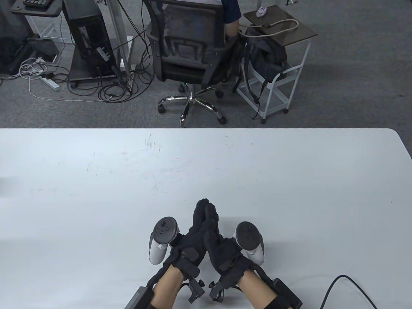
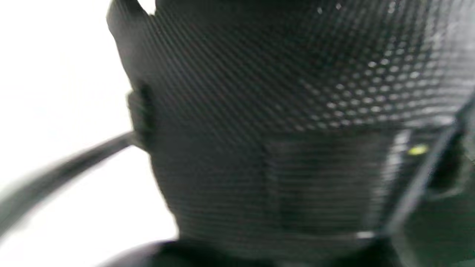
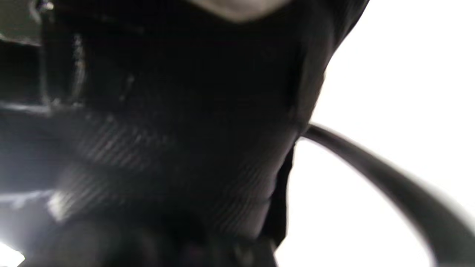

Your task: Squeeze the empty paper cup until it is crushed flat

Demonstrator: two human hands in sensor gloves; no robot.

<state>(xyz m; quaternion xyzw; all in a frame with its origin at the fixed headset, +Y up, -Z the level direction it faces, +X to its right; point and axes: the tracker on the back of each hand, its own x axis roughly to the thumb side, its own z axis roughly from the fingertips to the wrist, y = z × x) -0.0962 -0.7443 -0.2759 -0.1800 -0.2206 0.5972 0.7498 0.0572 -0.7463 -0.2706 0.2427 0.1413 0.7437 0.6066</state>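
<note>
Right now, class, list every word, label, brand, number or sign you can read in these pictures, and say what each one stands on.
No text can be read in any view.
Small packet on the brown side table: print too small to read.
Black computer tower: panel marks too small to read.
Both wrist views: blurred black glove fabric, no lettering.

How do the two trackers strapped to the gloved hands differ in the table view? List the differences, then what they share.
The left tracker shows small buttons on its dark round face; the right tracker shows a plainer dark face. The left tracker's white handle is mostly visible; the right tracker's white part shows less. Both sit outside the left hand and right hand, which are pressed together palm to palm; no cup is visible.
</note>
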